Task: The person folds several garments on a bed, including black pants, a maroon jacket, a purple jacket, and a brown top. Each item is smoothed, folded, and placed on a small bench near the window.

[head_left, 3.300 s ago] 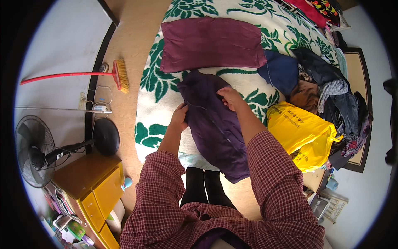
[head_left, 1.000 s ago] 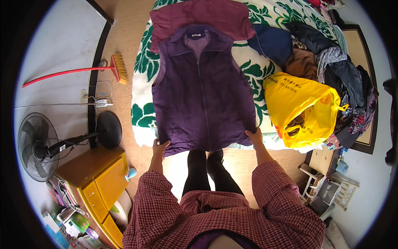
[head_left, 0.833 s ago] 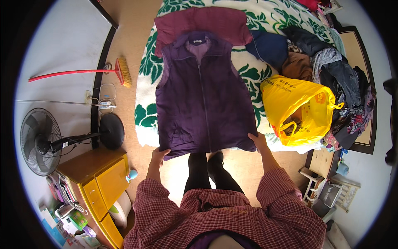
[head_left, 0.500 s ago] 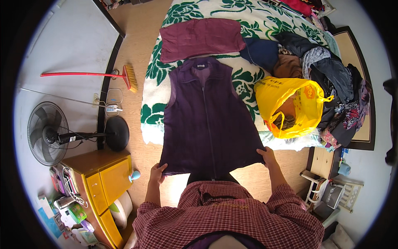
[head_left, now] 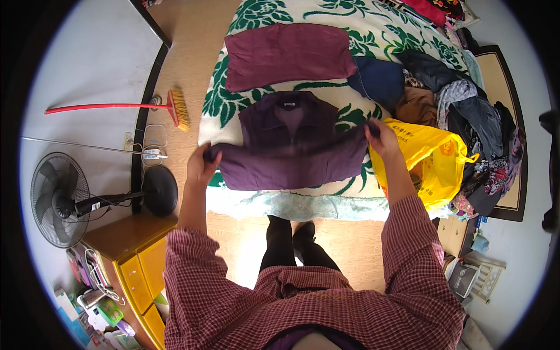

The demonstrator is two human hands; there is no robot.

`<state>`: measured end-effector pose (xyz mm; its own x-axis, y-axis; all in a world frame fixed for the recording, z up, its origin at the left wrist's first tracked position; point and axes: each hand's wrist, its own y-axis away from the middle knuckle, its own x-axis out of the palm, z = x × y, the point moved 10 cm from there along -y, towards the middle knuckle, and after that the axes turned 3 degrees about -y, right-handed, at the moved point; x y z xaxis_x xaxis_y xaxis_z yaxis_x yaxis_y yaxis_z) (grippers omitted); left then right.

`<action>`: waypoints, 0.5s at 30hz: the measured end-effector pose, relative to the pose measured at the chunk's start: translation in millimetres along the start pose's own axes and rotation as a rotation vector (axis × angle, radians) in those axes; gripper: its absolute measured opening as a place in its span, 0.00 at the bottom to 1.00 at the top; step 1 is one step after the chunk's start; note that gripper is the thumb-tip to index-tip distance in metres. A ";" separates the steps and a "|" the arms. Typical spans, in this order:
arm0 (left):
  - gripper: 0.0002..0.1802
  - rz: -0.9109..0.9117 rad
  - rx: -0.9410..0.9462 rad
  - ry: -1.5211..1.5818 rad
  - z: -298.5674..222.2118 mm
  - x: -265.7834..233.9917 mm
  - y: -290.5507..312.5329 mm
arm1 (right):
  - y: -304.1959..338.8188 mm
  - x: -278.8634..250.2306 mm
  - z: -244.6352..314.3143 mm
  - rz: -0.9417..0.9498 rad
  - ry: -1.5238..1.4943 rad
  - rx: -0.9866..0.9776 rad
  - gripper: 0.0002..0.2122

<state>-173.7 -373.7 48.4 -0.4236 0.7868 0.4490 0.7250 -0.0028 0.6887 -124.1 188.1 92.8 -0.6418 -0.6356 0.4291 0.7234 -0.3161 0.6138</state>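
Note:
A dark purple sleeveless vest [head_left: 291, 166] lies on the bed with its collar toward the far side. Its lower half is lifted and doubled back over the body, slightly blurred by motion. At the left corner of the hem, my left hand [head_left: 202, 165] grips the cloth between thumb and fingers. My right hand [head_left: 382, 139] pinches the opposite corner, close to a yellow plastic bag [head_left: 431, 163]. Just beyond the collar lies a flat maroon folded garment [head_left: 286, 55], with a dark blue folded cloth [head_left: 379, 79] at its right.
The bed has a cream blanket with green flowers [head_left: 259, 14]. A heap of clothes [head_left: 481, 125] rises along its right side. To the left are a red-handled broom [head_left: 172, 109], a standing fan [head_left: 61, 191] and a wooden cabinet [head_left: 125, 233] with yellow drawers.
Both hands have moved up and away from me, carrying the vest's hem from over the bed's near edge to about the middle of the vest, which is now doubled over.

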 end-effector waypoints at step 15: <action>0.38 -0.254 -0.265 -0.711 126.6 -76.3 -24.6 | 40.3 -100.5 -125.2 -0.666 0.469 0.290 0.31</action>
<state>-90.4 -355.5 -74.8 -0.0458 0.9879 -0.1485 0.4616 0.1528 0.8738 1.5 151.0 -8.6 -0.6918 -0.6268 -0.3586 0.0995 -0.5746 0.8123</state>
